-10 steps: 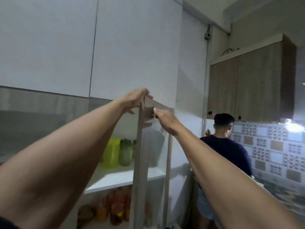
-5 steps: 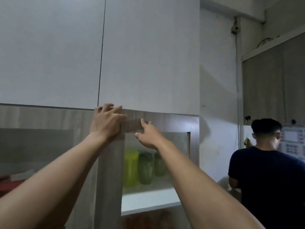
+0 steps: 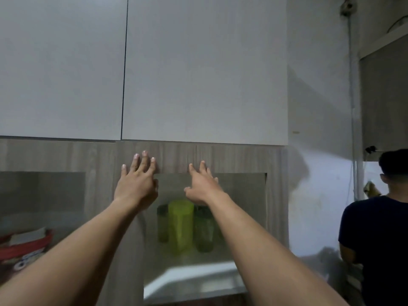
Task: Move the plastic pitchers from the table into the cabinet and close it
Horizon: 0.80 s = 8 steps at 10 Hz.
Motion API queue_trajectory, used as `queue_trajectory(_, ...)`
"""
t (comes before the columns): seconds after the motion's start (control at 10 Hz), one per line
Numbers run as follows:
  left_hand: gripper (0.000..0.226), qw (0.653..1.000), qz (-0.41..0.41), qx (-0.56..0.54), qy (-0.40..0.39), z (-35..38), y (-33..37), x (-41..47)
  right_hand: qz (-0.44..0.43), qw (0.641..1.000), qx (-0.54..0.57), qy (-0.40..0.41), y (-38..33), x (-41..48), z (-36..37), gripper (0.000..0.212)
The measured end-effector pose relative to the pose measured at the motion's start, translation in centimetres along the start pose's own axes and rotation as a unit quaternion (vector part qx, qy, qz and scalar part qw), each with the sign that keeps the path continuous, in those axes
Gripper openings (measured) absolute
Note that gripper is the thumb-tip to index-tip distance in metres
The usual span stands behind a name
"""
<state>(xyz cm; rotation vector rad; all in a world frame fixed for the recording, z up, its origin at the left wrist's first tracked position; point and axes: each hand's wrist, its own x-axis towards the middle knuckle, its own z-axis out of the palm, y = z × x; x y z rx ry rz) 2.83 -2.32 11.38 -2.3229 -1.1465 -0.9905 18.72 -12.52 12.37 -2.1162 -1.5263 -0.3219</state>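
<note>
Left hand [image 3: 135, 184] and right hand [image 3: 202, 186], fingers spread, holding nothing, lie flat against the glass-fronted cabinet door [image 3: 242, 157] mid-frame; green pitchers [image 3: 181, 224] stand behind.

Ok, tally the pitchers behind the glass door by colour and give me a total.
Bright yellow-green pitcher: 1
Darker green pitchers: 2
Total: 3
All stand on the shelf behind the glass door. The right forearm hides part of that side, so another could be hidden there.

Both flat hands, left hand [image 3: 137, 184], right hand [image 3: 202, 186], on cabinet door [image 3: 240, 159] (seemingly shut), pitchers [image 3: 181, 226] inside
</note>
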Motion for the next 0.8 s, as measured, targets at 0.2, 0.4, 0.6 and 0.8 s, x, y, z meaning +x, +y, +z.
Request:
queue_trajectory(0.2, 0.066, 0.998, -0.022, -0.039, -0.035, 2.4, -0.1, 1.8, -0.016, 1.000, -0.009, 0.002, 1.5, 2.1, 1.2, 0.083)
queue_trajectory(0.4, 0.065, 0.998, -0.030, -0.044, -0.044, 3.8, -0.2, 3.0, -0.021, 0.999, -0.017, 0.020, 2.1, 3.3, 2.5, 0.087)
queue_trajectory(0.6, 0.067, 0.998, -0.021, -0.043, -0.048, 4.0, -0.2, 3.4, -0.013, 0.999, -0.022, 0.022, 2.3, 4.1, 2.8, 0.088)
queue_trajectory(0.8, 0.062, 0.998, -0.005, -0.030, -0.055, 3.4, -0.9, 2.8, 0.007, 1.000, -0.015, 0.007, 2.2, 2.6, 2.2, 0.083)
